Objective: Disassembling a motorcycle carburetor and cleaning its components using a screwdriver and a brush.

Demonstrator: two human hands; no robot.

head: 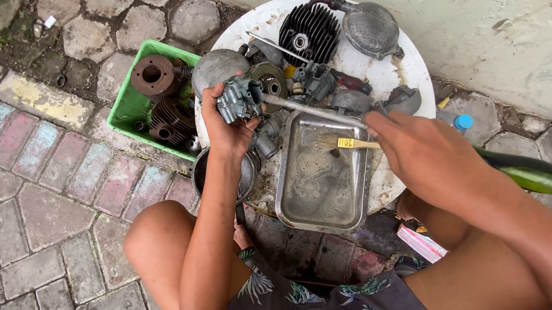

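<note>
Round table (402, 62), rod (314, 110) lying left-right, carburetor (239, 99)

The left hand (225, 129) covers much of the grey carburettor (239, 99) it grips, while the right hand (421, 152) hides the near end of a long metal rod (311, 109) and the handle end of a small brush (344, 143). A dark round pan (197, 174) sits half behind the left forearm. The green bottle (531, 175) is cut off at the right edge, and small parts piled on the round white bench (402, 62) are too jumbled to tell apart.

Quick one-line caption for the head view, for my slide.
Left hand holds a grey carburetor over a round white table of engine parts; right hand holds a slim metal tool above a steel tray.
</note>
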